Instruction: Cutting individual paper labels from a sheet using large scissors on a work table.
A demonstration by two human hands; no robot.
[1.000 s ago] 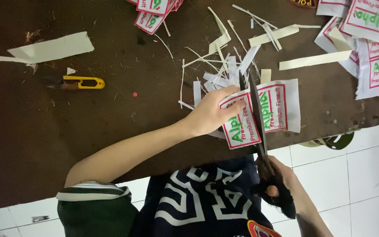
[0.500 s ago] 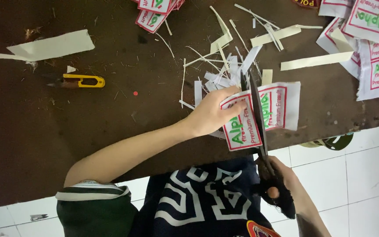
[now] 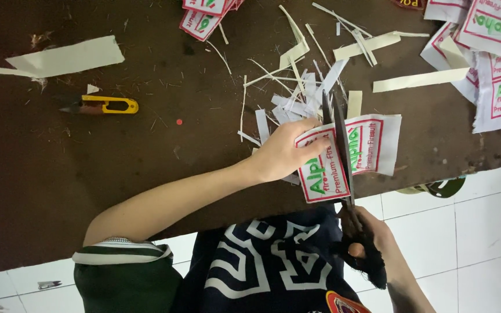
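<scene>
Barely shifted since half a second ago: same hold on the label sheet (image 3: 349,153), scissors (image 3: 343,174) a touch further along the cut, blades nearly closed where a second ago slightly more parted.

Left hand (image 3: 282,152) at about 9 o'clock of the sheet, grip pinching its left edge between thumb and fingers, forearm running down toward 7 o'clock. Right hand (image 3: 372,243) at 6 o'clock of the sheet, off the table edge, grip wrapped and pressed together around the black scissor handles (fingers through the loops, hard to count). Blades pointing up toward 12 o'clock, slicing between two printed labels, red-bordered with green and red lettering on white cloth.

Sheet lying half on the dark brown table (image 3: 88,174), half hanging past its near edge over white floor tiles (image 3: 482,232).

Heap of narrow white offcuts (image 3: 297,93) at 11 to 12 o'clock of the sheet, touching the left fingers' far side. Long cream strips (image 3: 418,80) at 1 o'clock. Stack of uncut label sheets (image 3: 494,64) at 2 o'clock, near the table's right end. More finished labels (image 3: 207,17) at the top, 11 o'clock. Yellow thread snips (image 3: 105,105) well apart at 9 o'clock, with a broad cream paper strip (image 3: 65,58) beyond, toward 10 o'clock. Small green round thing (image 3: 442,186) under the table edge at 4 o'clock, mostly hidden.
</scene>
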